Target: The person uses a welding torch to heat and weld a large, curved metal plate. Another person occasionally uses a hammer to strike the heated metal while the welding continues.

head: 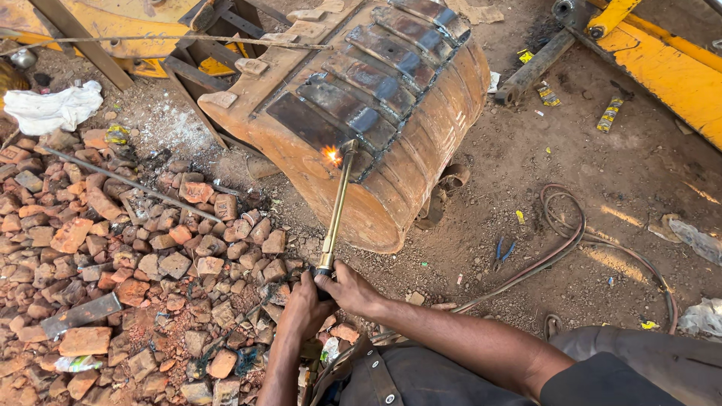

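Brass-coloured cutting torch (335, 207), a long thin metal tube, runs from the person's two hands at lower centre up and slightly right to its tip, where an orange flame and sparks (332, 156) play on the side of a bucket. Nearest the camera, dark trousers and both forearms enter from the bottom edge. Left hand (302, 308) is closed around the torch's dark handle end, fingers curled tight. Right hand (347, 289) is likewise wrapped about the handle just beside and slightly above the left, touching it.

Left of the hands lies a heap of broken reddish-brown brick rubble (135, 263), with a flat grey metal offcut (80, 315) resting on it and a thin steel rod (128, 183) lying slantwise across its upper part. Right of the hands, a pair of thin reddish hoses (560, 240) loops over the bare brown dirt ground (526, 150); small blue-handled pliers (502, 251) lie near the loop.

Beyond the torch tip sits the large rusty orange steel excavator bucket (421, 143), lying on its side, with dark rectangular wear plates (353, 98) set in rows across its curved back. The flame meets the bucket at the lower edge of the nearest plate. A white crumpled cloth (53, 107) lies at far left. Yellow painted machine parts (662, 60) occupy the upper right corner, with a rusty cylindrical bar (534, 66) beside them.
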